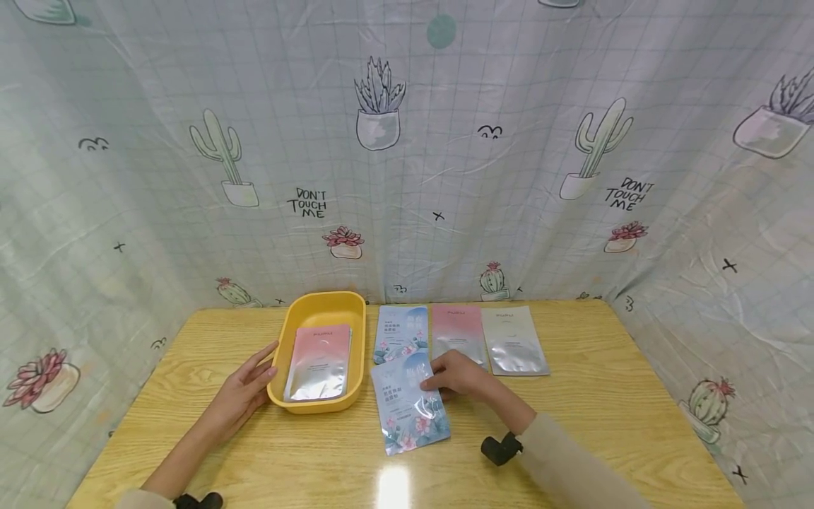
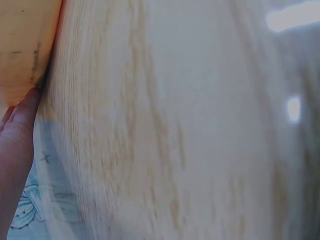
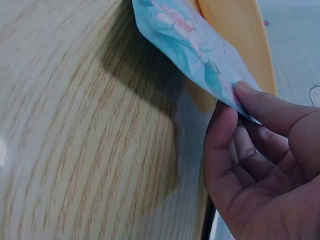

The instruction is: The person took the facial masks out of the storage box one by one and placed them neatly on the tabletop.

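Clearly, the right hand (image 1: 461, 376) pinches the near packet (image 1: 405, 417) by its right edge, thumb on the printed face, a finger beneath. The right wrist view shows that packet tilted above the table (image 1: 254, 463); from the head it sits right of the bin (image 1: 327, 307) and in front of 3 others: back blue (image 1: 399, 326), pink (image 1: 458, 331) and white (image 1: 514, 339). The left hand (image 1: 240, 396), loosely extended, touches the bin's left side. Inside lies 1 more pink packet (image 1: 320, 362), uppermost. The held packet looks light, thin and bendable, its glossy skin probably slippery; an edge pinch should suit it, while squeezing the middle might crease it.
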A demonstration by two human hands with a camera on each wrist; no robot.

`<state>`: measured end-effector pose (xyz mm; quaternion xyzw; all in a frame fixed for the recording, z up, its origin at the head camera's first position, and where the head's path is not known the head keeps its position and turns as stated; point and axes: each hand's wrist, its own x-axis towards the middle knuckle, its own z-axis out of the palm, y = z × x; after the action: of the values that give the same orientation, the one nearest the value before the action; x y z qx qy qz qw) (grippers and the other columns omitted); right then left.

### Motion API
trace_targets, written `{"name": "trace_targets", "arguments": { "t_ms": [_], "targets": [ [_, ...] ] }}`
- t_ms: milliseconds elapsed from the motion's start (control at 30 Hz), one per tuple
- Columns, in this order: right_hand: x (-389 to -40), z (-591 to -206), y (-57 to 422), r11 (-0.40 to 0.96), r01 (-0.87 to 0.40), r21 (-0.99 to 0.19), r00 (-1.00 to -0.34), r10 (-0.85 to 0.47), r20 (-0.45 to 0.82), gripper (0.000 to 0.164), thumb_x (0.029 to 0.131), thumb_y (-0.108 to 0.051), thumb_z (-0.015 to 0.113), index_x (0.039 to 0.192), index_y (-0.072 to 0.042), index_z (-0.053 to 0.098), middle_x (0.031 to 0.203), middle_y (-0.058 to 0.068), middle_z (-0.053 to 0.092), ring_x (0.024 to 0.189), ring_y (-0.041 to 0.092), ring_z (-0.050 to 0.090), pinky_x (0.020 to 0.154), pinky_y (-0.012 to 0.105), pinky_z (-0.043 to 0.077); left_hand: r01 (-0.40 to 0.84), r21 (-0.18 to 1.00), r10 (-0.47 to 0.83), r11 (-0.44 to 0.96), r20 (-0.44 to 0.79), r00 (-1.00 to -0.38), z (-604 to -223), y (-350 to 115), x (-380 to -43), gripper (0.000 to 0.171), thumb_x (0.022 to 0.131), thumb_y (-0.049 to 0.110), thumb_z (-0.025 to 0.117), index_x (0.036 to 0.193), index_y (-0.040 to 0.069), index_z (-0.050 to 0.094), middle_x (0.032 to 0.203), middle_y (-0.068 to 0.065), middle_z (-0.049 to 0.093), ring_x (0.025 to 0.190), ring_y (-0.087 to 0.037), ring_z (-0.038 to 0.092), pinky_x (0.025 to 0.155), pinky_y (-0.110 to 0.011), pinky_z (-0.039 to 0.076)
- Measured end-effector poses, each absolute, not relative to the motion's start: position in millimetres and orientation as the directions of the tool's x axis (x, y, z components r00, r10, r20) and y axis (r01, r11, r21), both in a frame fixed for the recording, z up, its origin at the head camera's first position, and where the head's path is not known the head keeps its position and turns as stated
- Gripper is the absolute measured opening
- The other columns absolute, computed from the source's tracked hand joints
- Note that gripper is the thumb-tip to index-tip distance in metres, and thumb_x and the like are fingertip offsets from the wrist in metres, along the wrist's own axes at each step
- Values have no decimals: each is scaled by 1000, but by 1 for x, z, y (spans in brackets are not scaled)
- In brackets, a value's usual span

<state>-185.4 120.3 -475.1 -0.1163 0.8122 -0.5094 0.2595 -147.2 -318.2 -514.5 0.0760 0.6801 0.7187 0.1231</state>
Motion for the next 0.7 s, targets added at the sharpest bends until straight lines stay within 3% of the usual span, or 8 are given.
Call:
{"name": "trace_targets", "arguments": {
  "t_ms": [67,233,467,600,700],
  "targets": [
    [-185,-477,120,469,79,-880,-847,-434,-308,12,90,-7,78,84,2,73,73,4,69,57,12,55,56,25,46,-77,996,279,-36,-64,-958,-514,-319,-147,62,111,18,45,165,16,14,155,-7,39,127,-8,57,97,-30,54],
    [-186,-485,115,437,146,-888,-851,-402,-338,24,85,0,80,73,-2,60,70,4,67,61,12,64,57,30,57,-87,996,273,-32,-75,-959,-514,-319,-145,62,111,19,45,165,18,14,155,-7,38,128,-7,57,97,-29,53],
    [-187,-482,114,346,212,-914,-821,-444,-359,40,91,2,72,66,-8,44,71,6,64,67,17,67,66,38,62,-88,996,264,-34,-76,-962,-515,-318,-145,63,111,19,45,165,17,14,151,-2,41,127,-5,56,97,-29,53],
    [-189,-484,116,327,221,-919,-818,-450,-357,45,91,1,73,64,-10,39,63,3,50,62,14,62,67,36,62,-90,996,261,-27,-80,-962,-516,-318,-145,63,111,20,46,165,17,14,155,-9,37,127,-5,56,98,-28,53],
    [-190,-490,116,300,248,-921,-823,-436,-363,46,91,2,74,63,-11,39,62,2,48,61,14,63,68,36,62,-94,995,265,-26,-83,-961,-516,-318,-146,63,111,21,45,165,18,14,160,-17,29,128,-5,56,98,-29,52]
  ]
}}
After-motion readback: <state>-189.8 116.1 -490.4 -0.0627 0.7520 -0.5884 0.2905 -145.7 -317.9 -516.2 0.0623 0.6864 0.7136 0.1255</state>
